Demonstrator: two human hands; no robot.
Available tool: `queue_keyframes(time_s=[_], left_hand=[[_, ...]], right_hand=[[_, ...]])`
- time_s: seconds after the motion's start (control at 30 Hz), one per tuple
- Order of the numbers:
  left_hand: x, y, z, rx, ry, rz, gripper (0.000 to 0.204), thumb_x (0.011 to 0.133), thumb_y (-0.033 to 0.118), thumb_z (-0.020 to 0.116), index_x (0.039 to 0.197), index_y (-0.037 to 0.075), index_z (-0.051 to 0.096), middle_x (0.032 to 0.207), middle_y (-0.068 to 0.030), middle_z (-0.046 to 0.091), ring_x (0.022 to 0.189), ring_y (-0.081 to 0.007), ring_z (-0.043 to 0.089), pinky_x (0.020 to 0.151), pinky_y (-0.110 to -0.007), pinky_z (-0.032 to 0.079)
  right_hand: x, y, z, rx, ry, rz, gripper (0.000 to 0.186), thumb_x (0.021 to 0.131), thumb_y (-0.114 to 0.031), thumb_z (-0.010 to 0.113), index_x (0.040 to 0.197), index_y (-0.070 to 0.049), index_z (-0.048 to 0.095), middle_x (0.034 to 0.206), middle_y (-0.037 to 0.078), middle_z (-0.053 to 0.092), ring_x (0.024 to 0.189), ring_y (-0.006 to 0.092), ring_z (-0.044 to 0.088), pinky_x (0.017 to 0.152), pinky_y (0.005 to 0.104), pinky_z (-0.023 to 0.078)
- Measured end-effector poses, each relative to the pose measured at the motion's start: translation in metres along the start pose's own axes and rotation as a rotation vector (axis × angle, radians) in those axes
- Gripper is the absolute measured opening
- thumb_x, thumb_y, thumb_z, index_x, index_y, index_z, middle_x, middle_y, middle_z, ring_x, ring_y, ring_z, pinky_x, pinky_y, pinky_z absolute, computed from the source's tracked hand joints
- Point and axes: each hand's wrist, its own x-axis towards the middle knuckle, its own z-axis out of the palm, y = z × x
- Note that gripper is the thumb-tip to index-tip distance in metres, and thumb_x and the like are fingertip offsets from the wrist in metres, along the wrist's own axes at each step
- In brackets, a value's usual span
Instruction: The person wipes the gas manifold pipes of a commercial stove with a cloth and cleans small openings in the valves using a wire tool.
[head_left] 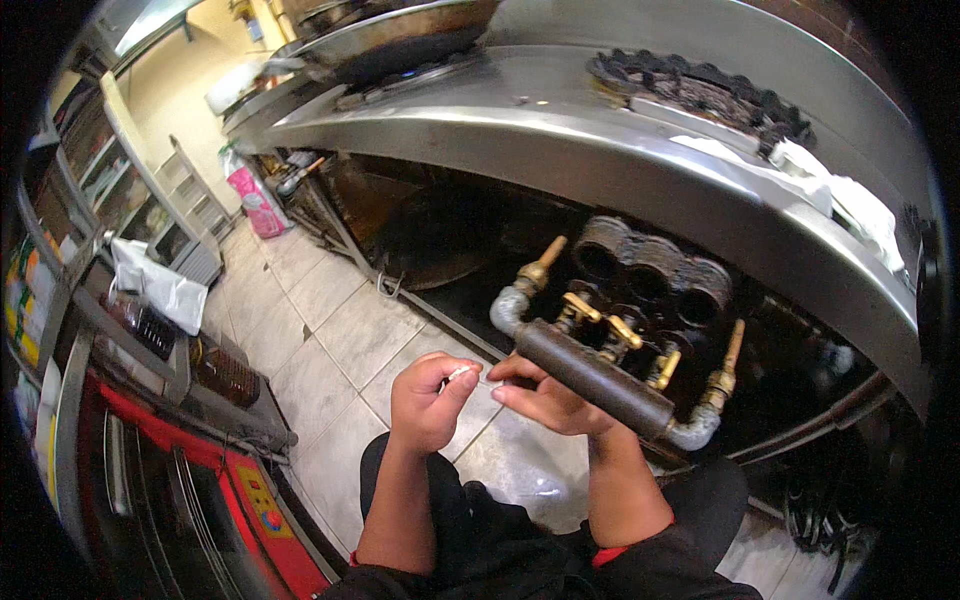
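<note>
My left hand (425, 402) is closed, its thumb and forefinger pinching a small white thing (461, 373) that is too small to name. Close beside it, my right hand (555, 403) has its thumb and fingertips brought together. A thin pale strand seems to run between the two hands, but what the right fingertips hold is unclear. Just beyond the right hand lies a thick dark pipe (595, 382) with grey elbows at both ends. Brass valves (622, 332) with yellow handles stand along it, in front of several round burner tubes (650, 282).
Over the pipe runs a steel stove counter (480, 125) with a large wok (395, 45), a black burner ring (700, 90) and a white cloth (860, 215). A red-framed oven (255, 500) and metal shelving (170, 330) flank my left. A pink bag (258, 200) stands on the tiled floor (340, 320).
</note>
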Motion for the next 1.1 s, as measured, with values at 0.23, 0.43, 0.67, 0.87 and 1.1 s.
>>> queue_keyframes(time_s=[0.23,0.43,0.67,0.87,1.1], left_hand=[[-0.001,0.008,0.007,-0.061,0.002,-0.025,0.013,0.085,0.012,0.066,0.087,-0.001,0.068,0.075,-0.0069,0.062,0.068,-0.0149,0.056,0.063,-0.027,0.043],[0.010,0.023,0.007,-0.108,0.080,0.097,0.013,0.088,0.011,0.065,0.086,-0.002,0.064,0.072,-0.0037,0.056,0.065,-0.0113,0.050,0.060,-0.025,0.040],[0.022,0.049,0.019,0.082,-0.071,0.154,0.012,0.087,0.011,0.064,0.086,-0.002,0.064,0.078,-0.0066,0.062,0.072,-0.0154,0.056,0.069,-0.028,0.044],[0.019,0.045,0.042,-0.001,-0.161,0.116,0.011,0.084,0.007,0.061,0.089,-0.001,0.068,0.094,-0.0095,0.069,0.089,-0.0190,0.063,0.082,-0.032,0.047],[0.023,0.043,0.038,-0.140,0.042,0.040,0.015,0.090,0.010,0.057,0.098,-0.002,0.062,0.094,-0.0088,0.065,0.084,-0.0172,0.060,0.079,-0.030,0.046]], right_hand=[[-0.004,-0.005,-0.004,0.391,0.109,0.099,0.017,0.084,-0.022,0.064,0.085,-0.005,0.061,0.076,0.005,0.060,0.075,0.0190,0.058,0.070,0.0339,0.046],[-0.017,-0.017,-0.071,0.009,-0.157,0.257,0.035,0.079,-0.023,0.070,0.103,0.000,0.063,0.095,0.010,0.067,0.088,0.0196,0.062,0.080,0.0337,0.050],[-0.019,-0.005,-0.079,0.451,-0.108,0.346,0.045,0.083,-0.032,0.072,0.112,0.000,0.062,0.099,0.012,0.067,0.093,0.0172,0.060,0.081,0.0322,0.049],[-0.006,0.008,-0.033,0.029,0.155,-0.092,0.030,0.085,-0.036,0.064,0.087,-0.006,0.059,0.076,0.018,0.061,0.075,0.0371,0.060,0.068,0.0450,0.048],[-0.026,0.001,-0.072,0.170,-0.076,0.204,0.030,0.088,-0.033,0.061,0.099,-0.005,0.059,0.085,0.016,0.062,0.081,0.0307,0.061,0.078,0.0413,0.050]])
